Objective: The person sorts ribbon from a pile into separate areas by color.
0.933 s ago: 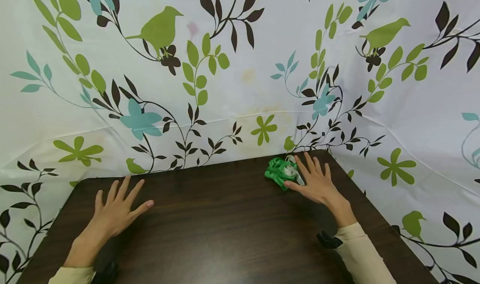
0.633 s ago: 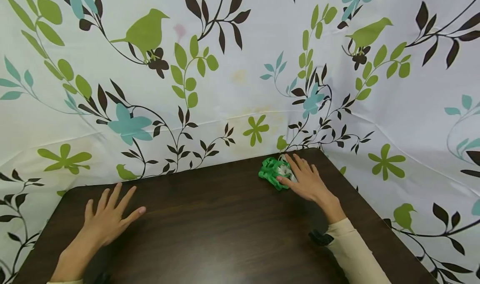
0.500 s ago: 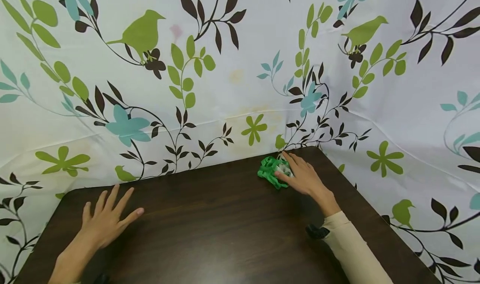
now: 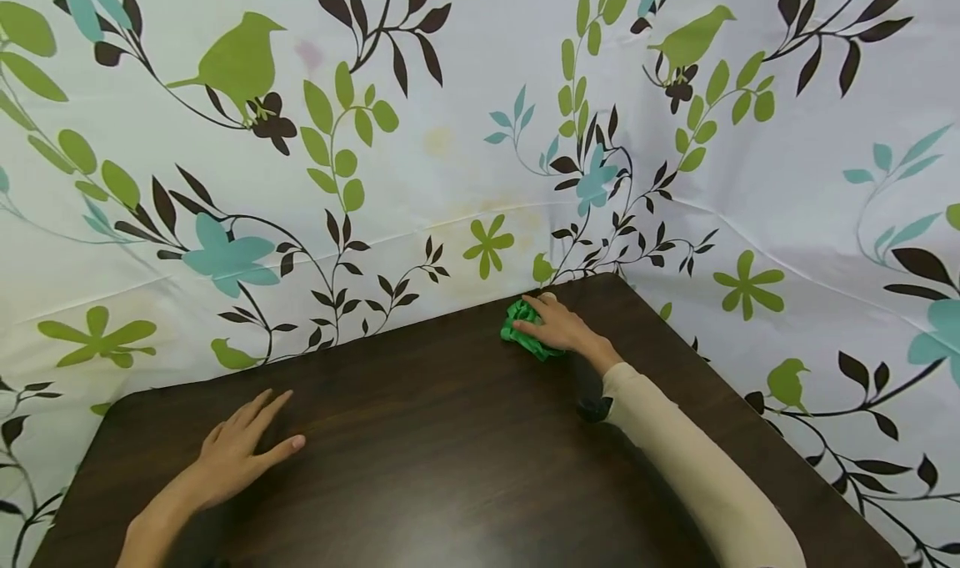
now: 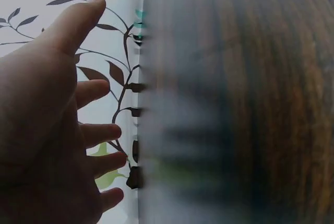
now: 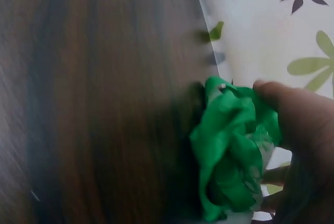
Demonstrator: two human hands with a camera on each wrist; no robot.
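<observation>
At the far right of the dark table lies a crumpled green plastic bag (image 4: pixel 516 321) with some white on it. My right hand (image 4: pixel 558 326) is over it in the head view. In the right wrist view the thumb presses the near side of the bag (image 6: pixel 227 145) and the fingers of the right hand (image 6: pixel 308 125) curl behind it, partly hidden. Over the left part of the table is my left hand (image 4: pixel 228 459), fingers extended, thumb spread and nothing held. Its straight, spread fingers also show in the left wrist view.
A dark wood-grain table (image 4: pixel 420 434) fills the lower part of the head view. Behind and to the right hangs a white curtain (image 4: pixel 450 159) printed with leaves, flowers and birds, meeting the table's back edge. A dark wrist strap (image 4: pixel 592 408) sits under the right wrist.
My right hand has come from spread fingers beside the bag to closing round it. The left hand has turned slightly, its fingers drawing closer together. The head view has shifted right.
</observation>
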